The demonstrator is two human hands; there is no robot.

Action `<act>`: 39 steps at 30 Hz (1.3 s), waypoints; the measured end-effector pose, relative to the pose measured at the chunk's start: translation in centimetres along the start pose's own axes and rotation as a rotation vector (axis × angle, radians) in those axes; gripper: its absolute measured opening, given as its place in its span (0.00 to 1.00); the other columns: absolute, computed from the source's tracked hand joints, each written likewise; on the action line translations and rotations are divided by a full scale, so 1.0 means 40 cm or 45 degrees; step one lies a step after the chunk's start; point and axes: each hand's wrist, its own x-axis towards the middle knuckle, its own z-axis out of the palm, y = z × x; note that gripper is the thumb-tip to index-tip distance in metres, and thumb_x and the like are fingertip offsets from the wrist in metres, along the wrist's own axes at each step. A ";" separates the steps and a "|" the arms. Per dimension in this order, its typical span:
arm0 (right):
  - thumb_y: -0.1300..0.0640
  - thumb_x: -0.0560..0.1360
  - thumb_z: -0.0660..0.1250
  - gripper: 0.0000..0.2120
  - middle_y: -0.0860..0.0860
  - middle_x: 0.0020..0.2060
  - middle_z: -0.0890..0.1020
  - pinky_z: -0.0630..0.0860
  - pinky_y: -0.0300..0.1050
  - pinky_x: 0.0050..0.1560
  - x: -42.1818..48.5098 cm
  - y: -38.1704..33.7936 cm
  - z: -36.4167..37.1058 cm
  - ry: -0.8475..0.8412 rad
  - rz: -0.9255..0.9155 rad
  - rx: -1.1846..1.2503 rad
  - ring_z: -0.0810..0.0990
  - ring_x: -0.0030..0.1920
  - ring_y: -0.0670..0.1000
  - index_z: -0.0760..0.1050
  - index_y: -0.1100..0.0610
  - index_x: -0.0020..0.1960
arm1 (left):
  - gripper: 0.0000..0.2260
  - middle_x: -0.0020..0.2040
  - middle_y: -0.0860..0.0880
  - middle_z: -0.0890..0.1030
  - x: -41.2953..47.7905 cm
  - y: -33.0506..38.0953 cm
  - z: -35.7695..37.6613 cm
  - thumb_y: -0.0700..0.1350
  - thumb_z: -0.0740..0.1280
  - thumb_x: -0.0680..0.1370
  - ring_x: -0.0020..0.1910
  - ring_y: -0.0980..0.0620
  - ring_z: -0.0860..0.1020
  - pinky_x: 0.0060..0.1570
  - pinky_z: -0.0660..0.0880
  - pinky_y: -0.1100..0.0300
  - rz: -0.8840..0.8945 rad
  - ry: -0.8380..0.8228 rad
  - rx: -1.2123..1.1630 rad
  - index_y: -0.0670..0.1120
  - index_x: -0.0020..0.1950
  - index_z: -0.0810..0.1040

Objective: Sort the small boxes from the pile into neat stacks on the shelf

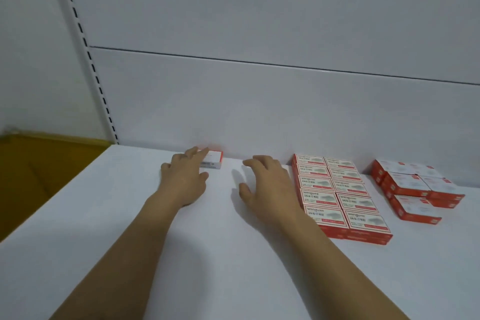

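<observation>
A single small red-and-white box lies flat on the white shelf against the back panel. My left hand is spread above the shelf, its fingertips touching that box's near left edge; it grips nothing. My right hand hovers palm down with fingers apart, between the single box and a neat two-column block of red-and-white boxes, stacked two high. Further right lies a looser group of the same boxes, some at an angle.
The shelf's white back panel rises right behind the boxes. A slotted upright runs along the left. Beyond the shelf's left edge is a brown cardboard box, lower down.
</observation>
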 end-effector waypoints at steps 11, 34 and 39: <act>0.49 0.76 0.61 0.24 0.49 0.72 0.64 0.51 0.41 0.68 -0.018 0.008 0.024 -0.015 -0.146 -0.044 0.61 0.71 0.50 0.64 0.50 0.72 | 0.12 0.71 0.53 0.65 -0.001 -0.002 0.010 0.39 0.63 0.77 0.60 0.49 0.74 0.59 0.68 0.55 0.135 0.086 -0.212 0.52 0.59 0.72; 0.56 0.78 0.65 0.18 0.42 0.55 0.78 0.72 0.35 0.54 -0.006 0.011 0.044 0.247 -0.018 0.609 0.77 0.53 0.42 0.70 0.49 0.67 | 0.11 0.47 0.56 0.82 -0.070 0.063 -0.038 0.55 0.58 0.78 0.44 0.57 0.80 0.43 0.79 0.61 0.260 -0.075 -1.190 0.52 0.52 0.76; 0.56 0.77 0.66 0.14 0.48 0.43 0.83 0.80 0.44 0.47 -0.004 -0.003 0.039 0.297 0.252 1.154 0.82 0.42 0.47 0.72 0.45 0.61 | 0.10 0.45 0.57 0.82 -0.071 0.070 -0.042 0.50 0.60 0.79 0.39 0.54 0.81 0.39 0.79 0.61 0.232 -0.046 -1.282 0.53 0.58 0.74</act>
